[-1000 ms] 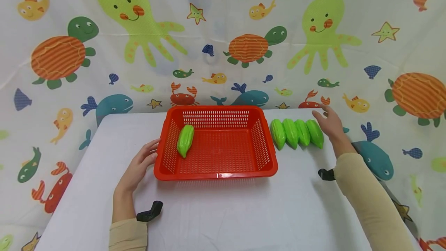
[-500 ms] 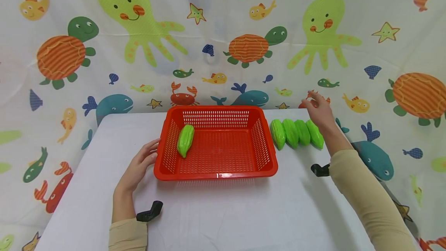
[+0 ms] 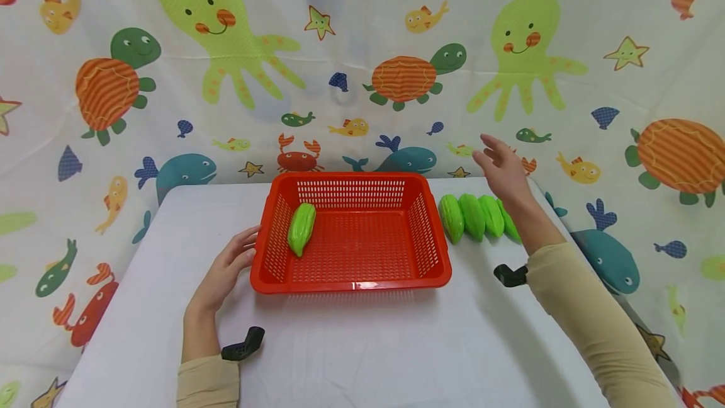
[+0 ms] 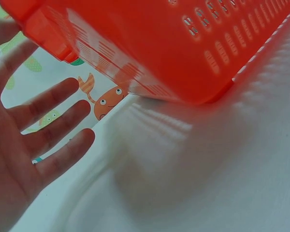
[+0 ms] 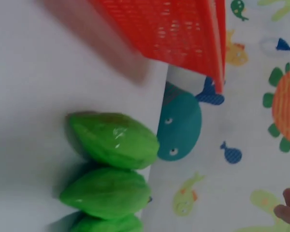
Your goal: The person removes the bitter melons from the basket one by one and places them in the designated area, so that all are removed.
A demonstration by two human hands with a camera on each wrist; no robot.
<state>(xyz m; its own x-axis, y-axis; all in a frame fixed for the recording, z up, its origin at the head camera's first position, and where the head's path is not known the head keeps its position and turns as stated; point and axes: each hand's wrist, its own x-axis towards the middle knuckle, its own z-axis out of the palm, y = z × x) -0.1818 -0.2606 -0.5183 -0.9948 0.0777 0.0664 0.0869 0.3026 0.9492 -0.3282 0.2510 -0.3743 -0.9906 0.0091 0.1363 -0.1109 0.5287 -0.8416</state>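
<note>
A red plastic basket [image 3: 362,286] stands on the white table with one ridged green fruit [image 3: 302,229] lying at its left inside. My left hand [image 3: 223,269] is at the basket's left rim, fingertips right at it; in the left wrist view its fingers [image 4: 53,135] are spread and loosely straight. Several more ridged green fruits [image 3: 472,216] lie side by side to the right of the basket, pointed ends toward me. My right hand [image 3: 504,169] is raised above and behind this row, holding nothing, and its forearm partly covers the rightmost fruit. Only its fingertips show in the right wrist view.
The white table [image 3: 351,351] meets a patterned cloth backdrop [image 3: 362,30] with sea animals behind the basket. Black wrist cameras, the left one [image 3: 243,344] and the right one [image 3: 511,276], stick out from the wrists.
My right hand has moved left and upward over the fruit row, and its fingers have straightened out. My left hand, the basket and the fruits have stayed in place.
</note>
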